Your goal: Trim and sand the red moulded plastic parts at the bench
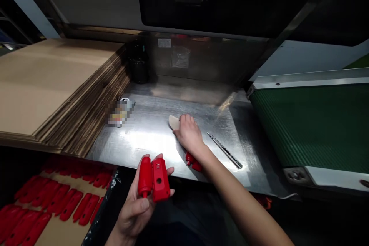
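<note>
My left hand (138,203) is closed around a red plastic housing part (154,178), held upright just in front of the steel table's near edge. My right hand (188,132) reaches out over the steel table (144,138), fingers curled onto a small beige piece (173,122). Another red plastic part (192,161) lies on the table under my right wrist, partly hidden. A thin metal tool (225,150) lies on the table just right of my right forearm.
A tall stack of flat cardboard sheets (52,84) fills the left. A box with several red parts on cardboard (52,203) sits below left. A green conveyor belt (314,123) runs at the right. A dark container (139,65) stands at the back.
</note>
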A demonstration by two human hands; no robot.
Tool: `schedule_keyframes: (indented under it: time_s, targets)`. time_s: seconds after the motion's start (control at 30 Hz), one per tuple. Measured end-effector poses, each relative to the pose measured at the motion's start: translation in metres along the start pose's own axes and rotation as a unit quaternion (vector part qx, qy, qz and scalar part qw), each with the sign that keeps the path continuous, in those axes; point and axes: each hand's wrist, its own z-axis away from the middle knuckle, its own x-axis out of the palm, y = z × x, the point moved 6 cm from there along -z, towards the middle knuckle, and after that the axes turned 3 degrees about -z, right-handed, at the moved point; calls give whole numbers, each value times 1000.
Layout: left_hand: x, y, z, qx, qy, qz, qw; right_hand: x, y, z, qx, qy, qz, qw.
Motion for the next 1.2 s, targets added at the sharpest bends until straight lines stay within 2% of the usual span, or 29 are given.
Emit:
schedule_keyframes:
  time_s: [0.07,0.2,0.27,0.37,0.47,0.8,0.9,1.03,1.2]
  targets:
    - [-8,4,-1,22,37,-4,999,-13,2,24,20,9,-31,999]
    - [-15,7,-10,71,109,-43,991,-33,-4,92,39,-5,-141,989]
    - [-12,7,-16,87,127,-77,985,-28,-17,123,2,-46,-229,972]
    - [-1,6,-24,103,136,-119,978,-14,-29,150,-31,-60,-224,972]
    - [6,3,-28,107,136,-137,975,-8,-26,155,-23,-14,-178,984]
    - [0,8,-24,128,139,-167,968,-9,-33,150,-70,-41,-192,978]
    - [-2,8,-22,129,142,-169,967,-11,-32,147,-52,-32,-177,982]
    - [-4,8,-20,123,141,-163,969,-12,-38,149,-79,-64,-183,978]
    - [-6,4,-22,117,152,-152,970,-12,-40,153,-82,-45,-178,980]
